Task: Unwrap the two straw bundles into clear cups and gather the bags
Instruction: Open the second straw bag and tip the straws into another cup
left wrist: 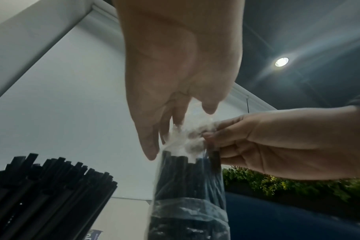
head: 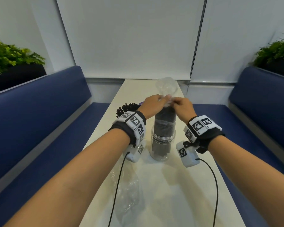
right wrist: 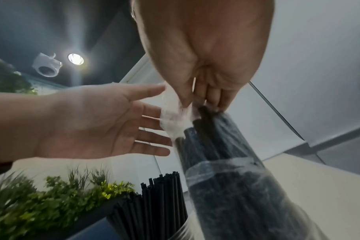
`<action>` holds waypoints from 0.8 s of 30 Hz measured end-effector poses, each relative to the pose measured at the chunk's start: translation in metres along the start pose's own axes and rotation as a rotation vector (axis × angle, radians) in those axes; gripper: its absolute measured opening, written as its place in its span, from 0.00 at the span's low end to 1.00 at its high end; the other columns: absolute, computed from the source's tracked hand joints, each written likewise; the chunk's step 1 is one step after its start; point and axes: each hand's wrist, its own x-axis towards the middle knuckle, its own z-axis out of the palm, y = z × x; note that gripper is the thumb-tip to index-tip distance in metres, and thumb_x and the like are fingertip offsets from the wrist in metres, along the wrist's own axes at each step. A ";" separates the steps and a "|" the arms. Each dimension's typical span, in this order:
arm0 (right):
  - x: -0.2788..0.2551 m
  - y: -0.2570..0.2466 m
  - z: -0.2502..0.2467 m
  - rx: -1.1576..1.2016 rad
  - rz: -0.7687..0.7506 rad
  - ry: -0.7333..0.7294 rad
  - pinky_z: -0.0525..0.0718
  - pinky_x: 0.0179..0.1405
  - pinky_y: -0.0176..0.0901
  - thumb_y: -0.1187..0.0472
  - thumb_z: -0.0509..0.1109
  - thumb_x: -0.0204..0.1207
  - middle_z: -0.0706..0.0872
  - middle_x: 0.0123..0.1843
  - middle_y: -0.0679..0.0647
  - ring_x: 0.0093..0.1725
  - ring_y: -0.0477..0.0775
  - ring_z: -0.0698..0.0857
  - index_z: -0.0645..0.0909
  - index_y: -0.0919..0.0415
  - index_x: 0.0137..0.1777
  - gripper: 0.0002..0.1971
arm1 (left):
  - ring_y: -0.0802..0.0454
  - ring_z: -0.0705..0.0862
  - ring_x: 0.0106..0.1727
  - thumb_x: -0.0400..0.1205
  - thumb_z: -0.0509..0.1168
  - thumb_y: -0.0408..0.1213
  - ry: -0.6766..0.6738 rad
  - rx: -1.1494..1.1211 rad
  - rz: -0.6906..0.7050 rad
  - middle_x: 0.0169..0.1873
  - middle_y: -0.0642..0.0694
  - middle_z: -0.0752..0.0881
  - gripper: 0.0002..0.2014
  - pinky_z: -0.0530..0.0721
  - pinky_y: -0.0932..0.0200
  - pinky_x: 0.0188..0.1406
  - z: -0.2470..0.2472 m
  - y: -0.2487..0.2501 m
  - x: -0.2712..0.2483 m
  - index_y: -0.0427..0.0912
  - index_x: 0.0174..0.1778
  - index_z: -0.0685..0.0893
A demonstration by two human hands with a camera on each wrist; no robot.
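The right hand (right wrist: 203, 65) pinches the clear bag (right wrist: 175, 116) at the straw bundle's (head: 165, 128) top. At its 9 o'clock, the left hand (right wrist: 88, 125), fingers straight, touches the bag.

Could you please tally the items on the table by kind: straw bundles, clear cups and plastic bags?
Black straw bundles: 2, one loose in the far cup, one still wrapped
Clear plastic cups in plain view: 1; the far cup is hidden behind the left hand
Clear plastic bags: 2, one lying empty, one pinched by the right hand
Total: 5
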 end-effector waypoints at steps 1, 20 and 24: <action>0.000 -0.001 -0.001 0.025 0.006 0.024 0.77 0.62 0.52 0.68 0.60 0.77 0.87 0.57 0.66 0.58 0.62 0.83 0.84 0.67 0.57 0.14 | 0.42 0.80 0.64 0.83 0.54 0.56 -0.007 0.023 0.012 0.64 0.37 0.82 0.27 0.71 0.57 0.58 -0.001 -0.001 0.001 0.36 0.66 0.78; -0.002 0.003 0.001 -0.022 0.148 -0.107 0.82 0.51 0.50 0.59 0.74 0.70 0.85 0.52 0.62 0.51 0.60 0.82 0.79 0.69 0.58 0.19 | 0.41 0.85 0.38 0.80 0.63 0.39 0.160 -0.241 -0.038 0.42 0.39 0.80 0.07 0.89 0.47 0.47 -0.008 0.006 0.011 0.39 0.42 0.74; -0.003 0.001 0.004 -0.115 0.078 0.018 0.82 0.45 0.52 0.66 0.66 0.76 0.87 0.48 0.71 0.48 0.66 0.84 0.83 0.74 0.50 0.10 | 0.40 0.84 0.54 0.77 0.67 0.47 0.043 -0.075 -0.082 0.58 0.38 0.82 0.22 0.84 0.47 0.57 -0.005 0.008 0.007 0.38 0.62 0.75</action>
